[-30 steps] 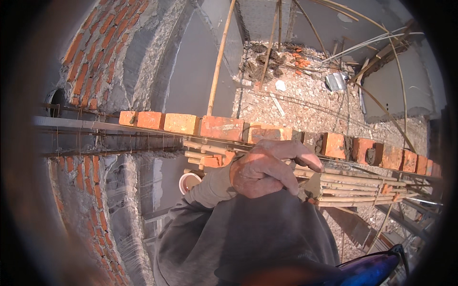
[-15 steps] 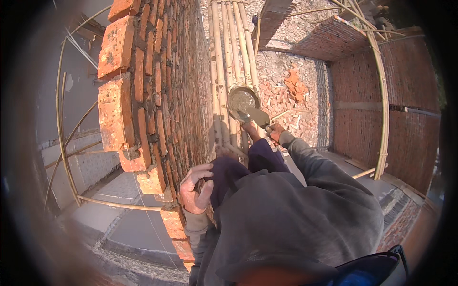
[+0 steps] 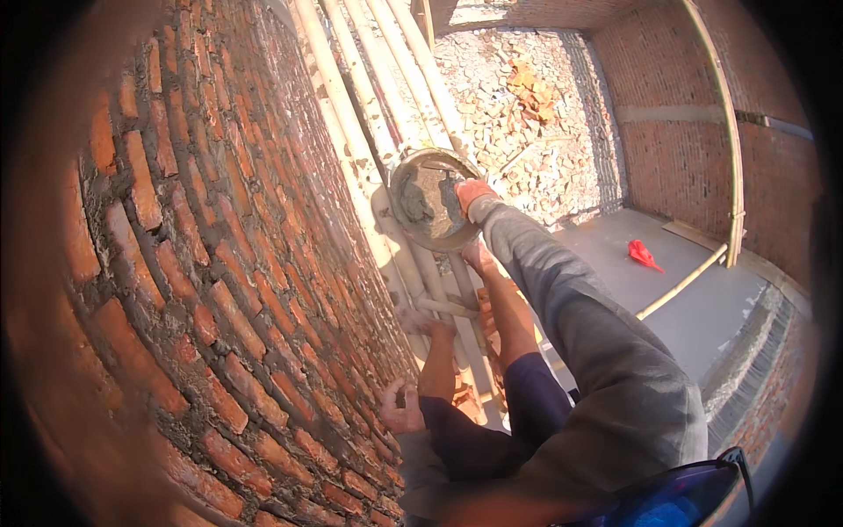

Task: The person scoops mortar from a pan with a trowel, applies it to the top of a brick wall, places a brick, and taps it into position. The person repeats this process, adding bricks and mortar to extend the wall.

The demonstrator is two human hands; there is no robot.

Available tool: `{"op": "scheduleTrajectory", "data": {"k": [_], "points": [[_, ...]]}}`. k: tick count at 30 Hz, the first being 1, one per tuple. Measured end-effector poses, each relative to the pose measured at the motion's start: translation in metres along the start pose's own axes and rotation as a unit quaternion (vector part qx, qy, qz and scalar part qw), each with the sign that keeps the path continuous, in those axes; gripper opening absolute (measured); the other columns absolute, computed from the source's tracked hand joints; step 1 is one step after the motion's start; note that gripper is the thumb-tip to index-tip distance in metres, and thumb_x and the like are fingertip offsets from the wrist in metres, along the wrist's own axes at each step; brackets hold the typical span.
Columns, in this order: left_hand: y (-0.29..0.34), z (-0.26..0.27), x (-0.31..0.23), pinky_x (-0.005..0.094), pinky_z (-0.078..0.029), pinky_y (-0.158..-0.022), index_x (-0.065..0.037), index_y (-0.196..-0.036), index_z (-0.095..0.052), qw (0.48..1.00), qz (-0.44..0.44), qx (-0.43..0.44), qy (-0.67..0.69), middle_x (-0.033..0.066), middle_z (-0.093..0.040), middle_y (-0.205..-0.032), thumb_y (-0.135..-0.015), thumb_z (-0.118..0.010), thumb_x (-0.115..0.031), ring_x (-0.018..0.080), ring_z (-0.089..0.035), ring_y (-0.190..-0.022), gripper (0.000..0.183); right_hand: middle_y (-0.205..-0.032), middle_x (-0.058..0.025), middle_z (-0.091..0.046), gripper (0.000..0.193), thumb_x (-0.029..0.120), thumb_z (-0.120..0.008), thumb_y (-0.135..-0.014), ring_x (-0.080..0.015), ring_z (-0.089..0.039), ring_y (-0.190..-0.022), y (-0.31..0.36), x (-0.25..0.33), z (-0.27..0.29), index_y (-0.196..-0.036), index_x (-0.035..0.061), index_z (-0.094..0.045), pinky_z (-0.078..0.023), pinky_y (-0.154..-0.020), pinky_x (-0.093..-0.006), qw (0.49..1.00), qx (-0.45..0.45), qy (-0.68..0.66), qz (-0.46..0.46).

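- Brick wall (image 3: 219,263) fills the left side; red bricks, grey mortar joints, sunlit.
- Pale poles (image 3: 369,114) run alongside the wall face.
- Rubble (image 3: 518,105) lies on the ground far below.
- Second brick wall (image 3: 694,149) stands at right.
- Grey slab (image 3: 694,299) below it, with a red scrap (image 3: 644,255) on it.

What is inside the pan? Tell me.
The pan holds a lump of grey mortar on its left side. The right hand reaches in and covers part of the bottom.
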State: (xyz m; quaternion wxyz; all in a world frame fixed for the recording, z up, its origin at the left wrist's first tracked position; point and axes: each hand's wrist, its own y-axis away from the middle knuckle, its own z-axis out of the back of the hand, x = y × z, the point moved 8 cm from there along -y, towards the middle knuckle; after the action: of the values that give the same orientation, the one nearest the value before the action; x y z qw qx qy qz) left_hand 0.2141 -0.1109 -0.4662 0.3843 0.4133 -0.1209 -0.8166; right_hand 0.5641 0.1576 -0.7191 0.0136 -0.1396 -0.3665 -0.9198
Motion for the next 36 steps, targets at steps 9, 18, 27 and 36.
{"op": "scheduleTrajectory", "data": {"k": [9, 18, 27, 36], "points": [[0.031, -0.044, -0.004, 0.0383, -0.055, -0.089, -0.002, -0.106, -0.078, 0.987, 0.053, 0.151, -0.016, 0.0172, -0.075, -0.104, -0.084, -0.075, -0.018, 0.0287, -0.07, -0.097, 0.027, -0.095, -0.0208, -0.07, 0.043, 0.021, -0.071, -0.082, -0.038, -0.071, -0.093, 0.122, 0.001, -0.065, -0.117, -0.0031, -0.062, -0.055, -0.087, -0.046, 0.993, -0.008, 0.004, 0.115], [0.02, -0.026, 0.016, 0.0379, -0.054, -0.09, 0.002, -0.107, -0.076, 0.988, 0.123, 0.081, 0.04, 0.0153, -0.075, -0.105, -0.084, -0.072, -0.012, 0.0263, -0.069, -0.101, 0.027, -0.106, -0.0276, -0.069, 0.027, 0.012, -0.064, -0.082, -0.041, -0.067, -0.106, 0.07, 0.043, -0.067, -0.105, -0.0032, -0.063, -0.055, -0.089, -0.0484, 0.981, 0.037, -0.152, -0.116], [0.022, -0.031, 0.019, 0.0379, -0.053, -0.095, 0.004, -0.113, -0.073, 0.978, 0.144, 0.137, 0.061, 0.0169, -0.071, -0.117, -0.09, -0.069, -0.011, 0.0267, -0.068, -0.106, 0.028, -0.111, -0.0214, -0.071, 0.031, 0.005, -0.056, -0.089, -0.0324, -0.068, -0.112, 0.073, 0.031, 0.047, -0.118, -0.0004, -0.067, -0.055, -0.092, -0.0445, 1.0, -0.008, 0.012, 0.013], [0.028, -0.042, -0.008, 0.0355, -0.054, -0.091, 0.005, -0.112, -0.074, 0.978, 0.109, 0.174, 0.048, 0.0162, -0.073, -0.11, -0.091, -0.067, -0.011, 0.024, -0.068, -0.104, 0.027, -0.103, -0.0296, -0.069, 0.035, 0.022, -0.057, -0.094, -0.0431, -0.068, -0.102, 0.14, 0.013, -0.036, -0.115, -0.0059, -0.058, -0.054, -0.086, -0.0517, 0.99, 0.016, -0.133, 0.04]]}}
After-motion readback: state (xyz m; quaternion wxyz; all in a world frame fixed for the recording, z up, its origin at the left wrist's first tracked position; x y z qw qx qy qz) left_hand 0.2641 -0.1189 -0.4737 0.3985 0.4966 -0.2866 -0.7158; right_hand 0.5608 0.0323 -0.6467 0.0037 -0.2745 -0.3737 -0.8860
